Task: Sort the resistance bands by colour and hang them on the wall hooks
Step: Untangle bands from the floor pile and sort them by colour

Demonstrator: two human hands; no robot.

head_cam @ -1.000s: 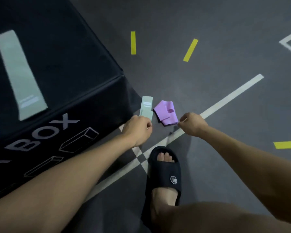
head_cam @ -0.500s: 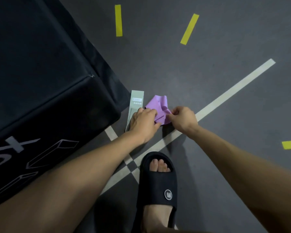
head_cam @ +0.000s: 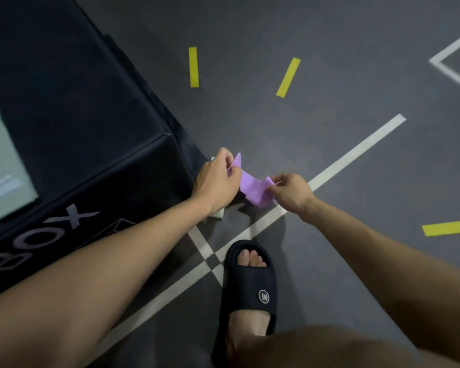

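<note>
- Purple band (head_cam: 252, 188) — held off the floor between both hands, near the middle of the view, crumpled and sagging between the two grips.
- Left hand (head_cam: 218, 180) — fingers and thumb pinch the band's upper end, at about 10 o'clock from the band's middle.
- Right hand (head_cam: 290, 191) — fingertips pinch the band's other end, at about 3 o'clock from the band's middle.
- Pale green band (head_cam: 218, 213) — lies on the floor under the left hand and wrist, which cover most of it; only a corner shows at 6 o'clock of the hand, a sliver at 12 o'clock.
- Second pale green band (head_cam: 4, 166) — flat on top of the black box, at 9 o'clock of the view, cut off by the frame edge.
- Black box (head_cam: 85, 123) — large, soft-sided, white lettering on its side; its corner is just beside the left hand.
- Black slide sandal (head_cam: 250, 288) — on the person's foot, at 6 o'clock of the hands, toes showing.
- White floor line (head_cam: 356, 152) — runs diagonally under the hands towards 2 o'clock.
- Yellow floor marks (head_cam: 193, 67) — short strips at 12, 1 and 3 o'clock.
- Grey floor (head_cam: 329, 49) — beneath everything.
</note>
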